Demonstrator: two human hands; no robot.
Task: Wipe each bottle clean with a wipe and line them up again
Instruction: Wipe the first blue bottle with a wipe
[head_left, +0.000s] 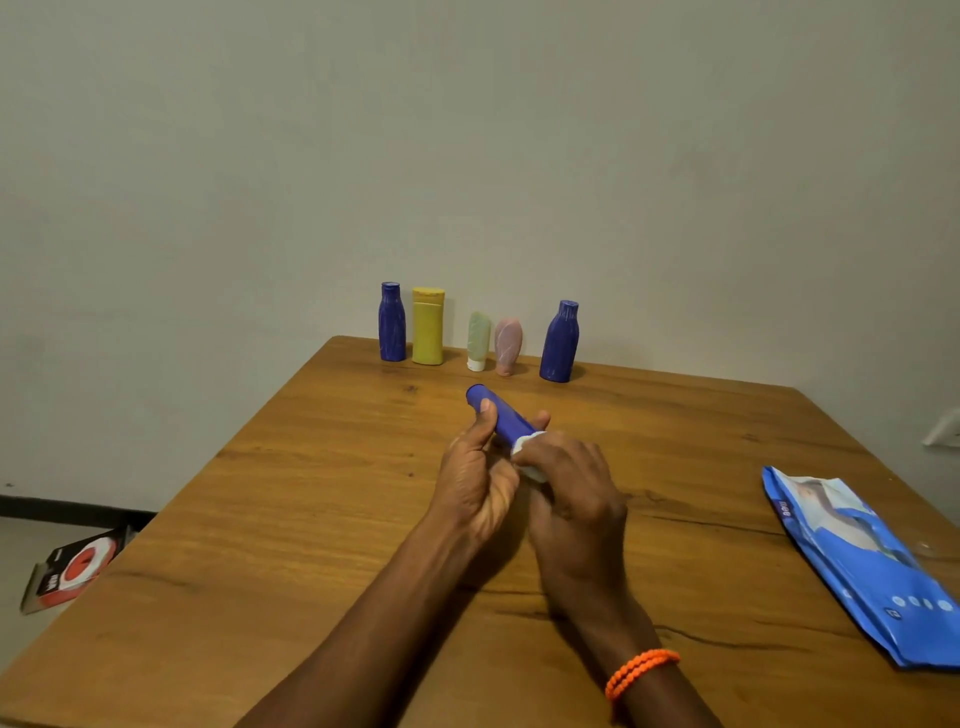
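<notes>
Little print is legible

The blue wipe packet (862, 561) carries small white lettering near its top corner, too blurred to read. The red and black box (72, 571) on the floor bears a white word, also unreadable. The bottles show no readable labels.

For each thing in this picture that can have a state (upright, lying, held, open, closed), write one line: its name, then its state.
Left hand: grips the held blue bottle.
Right hand: presses the wipe round the bottle.
Held blue bottle: tilted, off the table.
Wipe: bunched against the bottle.
Left blue bottle: upright, capped.
Yellow bottle: upright, capped.
Green tube: standing cap down.
Pink tube: standing cap down.
Right blue bottle: upright, capped.
Wipes pack: lying flat.
</notes>
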